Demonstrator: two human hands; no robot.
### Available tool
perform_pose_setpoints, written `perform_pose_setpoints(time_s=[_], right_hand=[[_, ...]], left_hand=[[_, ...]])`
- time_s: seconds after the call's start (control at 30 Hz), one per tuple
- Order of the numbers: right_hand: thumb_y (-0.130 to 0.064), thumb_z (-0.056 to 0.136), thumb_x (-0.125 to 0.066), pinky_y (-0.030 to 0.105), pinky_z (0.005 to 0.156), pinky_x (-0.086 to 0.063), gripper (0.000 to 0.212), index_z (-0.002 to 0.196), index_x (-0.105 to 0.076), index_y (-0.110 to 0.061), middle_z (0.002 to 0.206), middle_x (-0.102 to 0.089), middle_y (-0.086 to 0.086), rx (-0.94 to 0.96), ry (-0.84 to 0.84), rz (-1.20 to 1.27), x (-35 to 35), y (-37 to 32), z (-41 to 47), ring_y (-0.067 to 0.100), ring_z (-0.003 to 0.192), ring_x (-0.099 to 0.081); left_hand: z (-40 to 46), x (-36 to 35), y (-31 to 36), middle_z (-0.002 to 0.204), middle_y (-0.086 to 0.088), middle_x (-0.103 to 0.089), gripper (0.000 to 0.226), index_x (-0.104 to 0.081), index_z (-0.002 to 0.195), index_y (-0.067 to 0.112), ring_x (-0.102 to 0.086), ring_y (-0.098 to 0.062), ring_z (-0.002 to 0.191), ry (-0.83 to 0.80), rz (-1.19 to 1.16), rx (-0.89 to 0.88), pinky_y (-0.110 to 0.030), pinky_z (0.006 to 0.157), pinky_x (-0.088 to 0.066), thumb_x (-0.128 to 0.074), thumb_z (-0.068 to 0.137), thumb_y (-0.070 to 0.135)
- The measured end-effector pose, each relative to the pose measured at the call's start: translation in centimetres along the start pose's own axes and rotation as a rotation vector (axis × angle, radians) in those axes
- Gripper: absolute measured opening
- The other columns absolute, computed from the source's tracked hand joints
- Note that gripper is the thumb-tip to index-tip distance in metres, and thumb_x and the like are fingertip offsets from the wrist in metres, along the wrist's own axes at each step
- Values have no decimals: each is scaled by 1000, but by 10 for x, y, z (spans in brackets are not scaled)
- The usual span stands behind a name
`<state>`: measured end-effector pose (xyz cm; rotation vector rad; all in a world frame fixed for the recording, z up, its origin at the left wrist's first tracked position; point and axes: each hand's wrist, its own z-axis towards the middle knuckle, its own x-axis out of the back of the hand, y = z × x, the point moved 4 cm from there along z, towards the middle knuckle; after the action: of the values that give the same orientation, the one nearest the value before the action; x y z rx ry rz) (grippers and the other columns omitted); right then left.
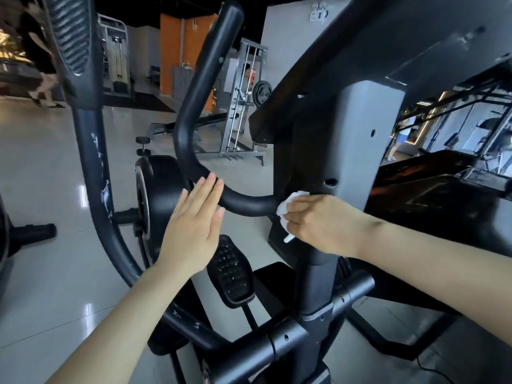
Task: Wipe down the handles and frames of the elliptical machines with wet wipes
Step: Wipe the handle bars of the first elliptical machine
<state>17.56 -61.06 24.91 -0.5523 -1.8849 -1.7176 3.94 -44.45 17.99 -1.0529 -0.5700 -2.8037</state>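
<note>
Left hand (191,231), fingers straight and together, lies flat at the curved black handle (194,112); contact uncertain. Right hand (318,223), at 3 o'clock from it, grips a crumpled white wet wipe (285,209) against the handle's base, beside the grey console post (368,139). Foot pedal (230,270) below. Weight rack (243,106) beyond, at 12 o'clock.

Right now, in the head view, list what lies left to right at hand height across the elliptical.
Scuffed swing arm → flywheel housing → left hand → curved black handlebar → white wet wipe → right hand → grey console post.
</note>
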Motion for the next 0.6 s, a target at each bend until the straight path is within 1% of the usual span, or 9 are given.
perform_pose_setpoints(time_s=[0.13,0.2,0.27,0.33,0.4,0.43,0.5,0.57,0.6], right_hand=[[-24,84,-17,32,78,-53,59,78,-75,-21,77,-68,2,-97,-16,-100,5,-19,1,26,89,-62],[-20,86,-29,33,79,-51,43,81,-72,-19,77,-68,4,-96,-28,-129,4,-26,0,28,91,-61],[-12,84,-49,36,86,-50,19,85,-68,-14,84,-69,8,-70,70,-14,13,-36,-8,30,96,-62],[-6,86,-45,37,96,-48,23,88,-67,-11,93,-70,8,-43,234,129,20,-48,-30,28,103,-63],[-2,85,-40,34,97,-49,31,91,-69,-11,97,-70,5,-119,356,288,29,-59,-57,24,102,-65],[0,85,-42,33,91,-53,31,94,-69,-10,97,-70,4,-202,380,406,30,-63,-71,23,99,-66],[0,87,-50,32,66,-56,23,97,-67,-14,86,-66,0,-422,401,666,28,-66,-96,17,78,-64],[-17,96,-50,30,48,-44,12,87,-57,-20,65,-50,-4,-649,388,953,22,-65,-115,8,56,-45],[-25,99,-47,27,47,-37,19,81,-51,-20,60,-43,-2,-745,363,1127,18,-66,-122,6,53,-37]], left_hand=[[-3,2,2,160,2,-18,60,-23,153,13,-17,-14,148,-19,10,39,-29,120,1,-13,100,40],[-4,5,4,159,-2,-25,61,-29,152,11,-25,-17,147,-15,31,52,-32,120,-4,-14,101,39],[-9,13,10,156,-5,-35,58,-37,149,8,-33,-19,144,27,15,63,-30,120,-6,-18,102,37],[-18,22,28,148,-8,-47,51,-48,141,6,-42,-19,137,97,-64,7,-32,120,-15,-28,102,31],[-30,26,53,136,-6,-58,41,-60,130,6,-51,-17,126,154,-180,-99,-34,113,-32,-39,100,24],[-35,25,66,130,-3,-61,37,-64,124,7,-54,-14,121,169,-270,-137,-31,109,-38,-43,99,22],[-43,18,90,120,6,-63,30,-68,116,10,-58,-6,115,134,-502,-155,-23,102,-42,-48,97,22],[-46,6,115,115,15,-63,28,-65,118,19,-59,-1,111,11,-712,-124,-18,98,-44,-54,94,30],[-47,-1,127,113,19,-65,30,-62,120,25,-61,0,109,-74,-805,-88,-16,96,-44,-59,91,34]])
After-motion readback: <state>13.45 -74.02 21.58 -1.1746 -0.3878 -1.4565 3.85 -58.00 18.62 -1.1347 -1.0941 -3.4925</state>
